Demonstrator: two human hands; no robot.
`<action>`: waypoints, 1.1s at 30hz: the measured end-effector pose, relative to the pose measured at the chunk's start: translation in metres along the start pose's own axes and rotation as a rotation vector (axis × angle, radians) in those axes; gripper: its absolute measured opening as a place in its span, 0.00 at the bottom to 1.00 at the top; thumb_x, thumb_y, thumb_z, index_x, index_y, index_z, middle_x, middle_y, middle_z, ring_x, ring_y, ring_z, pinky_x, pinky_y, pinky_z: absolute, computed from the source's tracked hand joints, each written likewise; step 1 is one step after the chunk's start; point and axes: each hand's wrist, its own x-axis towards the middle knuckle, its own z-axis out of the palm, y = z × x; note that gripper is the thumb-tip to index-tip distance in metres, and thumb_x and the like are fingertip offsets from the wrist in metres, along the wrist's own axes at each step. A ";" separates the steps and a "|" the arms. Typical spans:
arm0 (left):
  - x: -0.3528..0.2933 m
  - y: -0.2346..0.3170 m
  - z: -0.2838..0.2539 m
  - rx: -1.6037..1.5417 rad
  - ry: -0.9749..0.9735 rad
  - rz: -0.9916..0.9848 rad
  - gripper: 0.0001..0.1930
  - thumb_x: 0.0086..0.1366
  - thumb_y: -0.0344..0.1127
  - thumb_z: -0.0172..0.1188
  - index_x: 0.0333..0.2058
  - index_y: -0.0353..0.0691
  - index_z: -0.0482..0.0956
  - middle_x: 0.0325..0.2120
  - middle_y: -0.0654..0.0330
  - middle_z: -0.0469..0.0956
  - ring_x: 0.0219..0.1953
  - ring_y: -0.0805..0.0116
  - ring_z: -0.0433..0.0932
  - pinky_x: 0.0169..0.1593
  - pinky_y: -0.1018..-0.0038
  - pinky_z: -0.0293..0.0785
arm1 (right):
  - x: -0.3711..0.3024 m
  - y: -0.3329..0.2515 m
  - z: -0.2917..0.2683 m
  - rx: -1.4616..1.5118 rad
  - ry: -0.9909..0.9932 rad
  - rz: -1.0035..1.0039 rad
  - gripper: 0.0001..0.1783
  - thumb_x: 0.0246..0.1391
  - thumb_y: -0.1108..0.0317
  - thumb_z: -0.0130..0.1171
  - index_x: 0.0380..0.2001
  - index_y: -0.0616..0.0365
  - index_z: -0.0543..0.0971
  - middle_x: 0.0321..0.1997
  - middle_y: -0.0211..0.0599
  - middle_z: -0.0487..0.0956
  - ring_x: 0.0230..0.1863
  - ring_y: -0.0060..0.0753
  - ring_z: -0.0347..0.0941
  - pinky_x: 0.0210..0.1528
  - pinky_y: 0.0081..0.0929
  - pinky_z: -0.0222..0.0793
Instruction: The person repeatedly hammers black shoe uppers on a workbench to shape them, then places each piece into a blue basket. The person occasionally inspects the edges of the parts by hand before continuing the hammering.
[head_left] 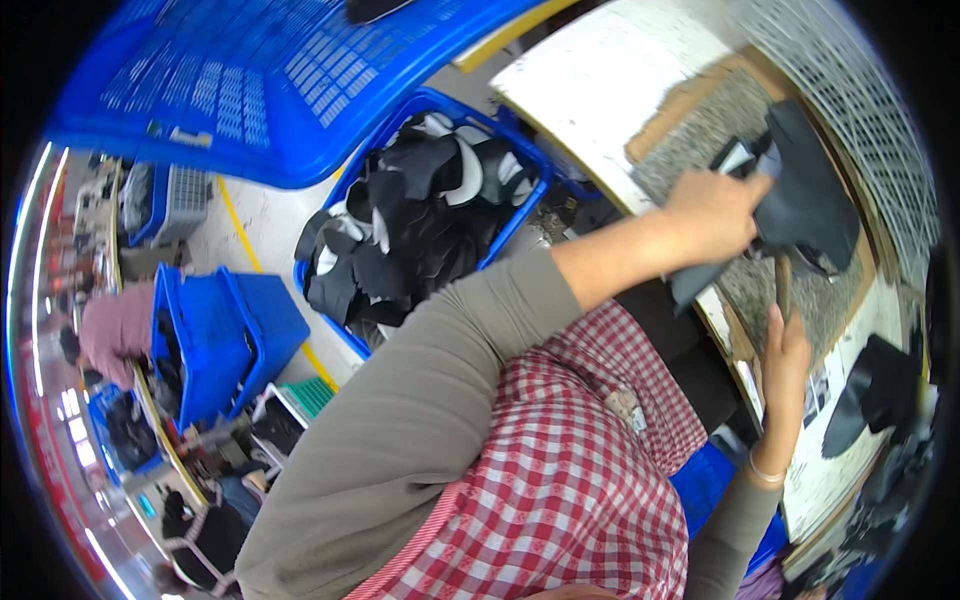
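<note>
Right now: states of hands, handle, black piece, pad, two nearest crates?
Left hand: over black piece, grip unclear
Right hand: closed on handle
Handle: held, far end unclear
Black piece: on pad
Pad: partly covered
Middle crate: open, heaped
Upper-left crate: contents mostly unseen

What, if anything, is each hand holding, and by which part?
The right hand holds a brown stick-like tool by its near end. The left hand is at a black sheet piece; whether it grips it cannot be told.
</note>
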 end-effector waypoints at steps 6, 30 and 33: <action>-0.140 -0.063 -0.049 0.089 0.206 0.012 0.24 0.58 0.35 0.58 0.55 0.43 0.76 0.37 0.51 0.86 0.34 0.47 0.85 0.38 0.54 0.81 | -0.064 -0.020 -0.027 0.358 -0.385 0.021 0.20 0.72 0.56 0.53 0.38 0.66 0.74 0.18 0.33 0.68 0.18 0.23 0.61 0.20 0.29 0.55; -0.246 -0.345 0.038 0.842 -0.259 -0.817 0.49 0.65 0.55 0.63 0.75 0.35 0.50 0.72 0.44 0.56 0.75 0.43 0.50 0.71 0.30 0.42 | -0.112 -0.028 -0.009 0.499 -0.351 0.224 0.27 0.69 0.45 0.58 0.31 0.60 0.71 0.17 0.25 0.67 0.18 0.17 0.61 0.20 0.24 0.58; -0.209 -0.307 -0.011 0.508 -0.513 -0.786 0.32 0.66 0.57 0.64 0.57 0.36 0.80 0.55 0.46 0.80 0.59 0.49 0.79 0.65 0.45 0.67 | -0.101 -0.019 -0.011 0.646 -0.313 0.399 0.23 0.70 0.49 0.59 0.33 0.59 0.72 0.20 0.22 0.69 0.18 0.15 0.61 0.20 0.20 0.57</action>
